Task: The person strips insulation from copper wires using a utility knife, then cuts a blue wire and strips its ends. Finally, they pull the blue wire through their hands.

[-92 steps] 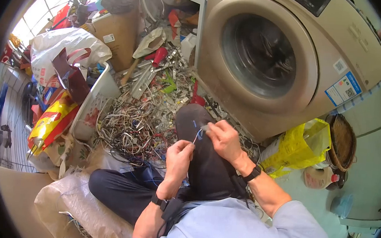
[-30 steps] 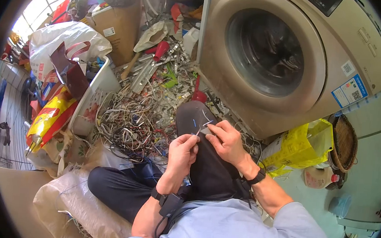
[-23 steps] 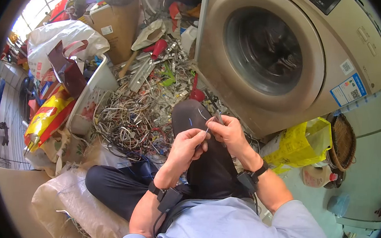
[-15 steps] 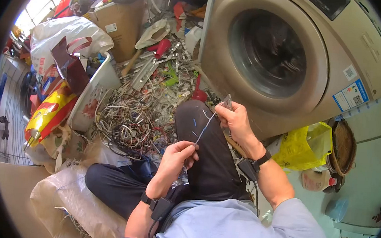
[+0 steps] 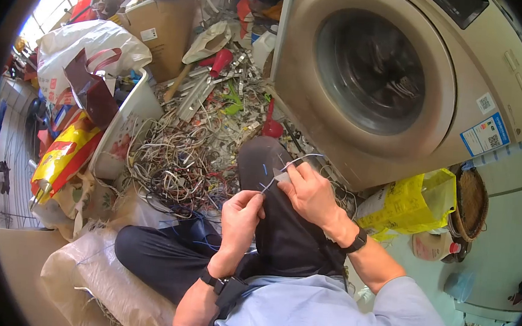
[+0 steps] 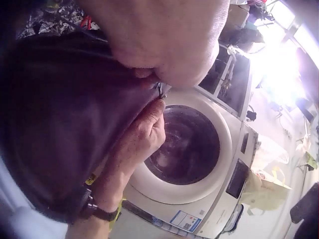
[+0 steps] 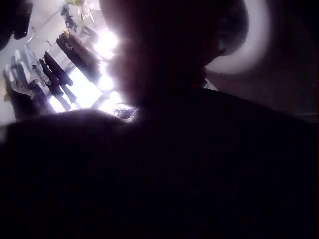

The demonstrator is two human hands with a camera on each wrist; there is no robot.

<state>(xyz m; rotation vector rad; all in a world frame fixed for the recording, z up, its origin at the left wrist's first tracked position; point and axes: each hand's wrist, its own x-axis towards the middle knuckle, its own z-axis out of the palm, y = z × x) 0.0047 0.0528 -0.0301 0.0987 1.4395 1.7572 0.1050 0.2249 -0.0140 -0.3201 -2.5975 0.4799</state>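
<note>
In the head view my left hand (image 5: pixel 240 219) pinches a thin blue-and-white wire (image 5: pixel 299 158) between thumb and index finger, over the raised dark-trousered knee (image 5: pixel 263 154). My right hand (image 5: pixel 315 195) holds a flat grey blade (image 5: pixel 282 177) against the wire, its thumb and curled fingers close to the left fingertips. Past the right hand, the wire's free end curves up toward the washing machine. Short blue scraps (image 5: pixel 265 169) lie on the knee. The left wrist view shows the right hand (image 6: pixel 142 137) from the side, its fingertips near the left hand. The right wrist view is mostly dark.
A heap of tangled wires (image 5: pixel 172 165) and metal scraps covers the floor ahead. The washing machine (image 5: pixel 360 149) stands front right, a yellow bag (image 5: pixel 405 202) below it. A white bin (image 5: pixel 130 125) stuffed with bags is at left, with a woven sack (image 5: pixel 105 267) nearer.
The right hand drew away up and right along the wire half a second ago, and is now back nearer the left hand. The wire's free end now curves out beyond the right hand.
</note>
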